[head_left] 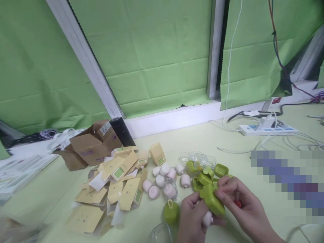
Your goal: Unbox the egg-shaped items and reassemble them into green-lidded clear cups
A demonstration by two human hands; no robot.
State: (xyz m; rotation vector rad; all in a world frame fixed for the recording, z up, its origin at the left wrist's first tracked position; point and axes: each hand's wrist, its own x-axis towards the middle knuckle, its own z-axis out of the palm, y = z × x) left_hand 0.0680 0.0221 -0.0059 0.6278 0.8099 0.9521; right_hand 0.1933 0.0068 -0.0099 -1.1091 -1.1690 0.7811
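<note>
My left hand (191, 217) is closed around a small pale pink-white rounded piece (207, 218). My right hand (239, 202) pinches a green plastic cover (211, 199), holding it against that pink piece; something small and red shows under its fingers. Both hands work low in the view, just in front of a cluster of more green covers (202, 175). A round green piece with a loop (170, 212) lies just left of my left hand.
Several pink-white pieces (162, 180) and clear plastic shells (198, 158) lie beyond the hands. Flat yellow cartons (121, 184) are heaped at left, beside a brown cardboard box (91, 146) and a black cylinder (122, 131). A power strip (268, 129) with cables sits far right.
</note>
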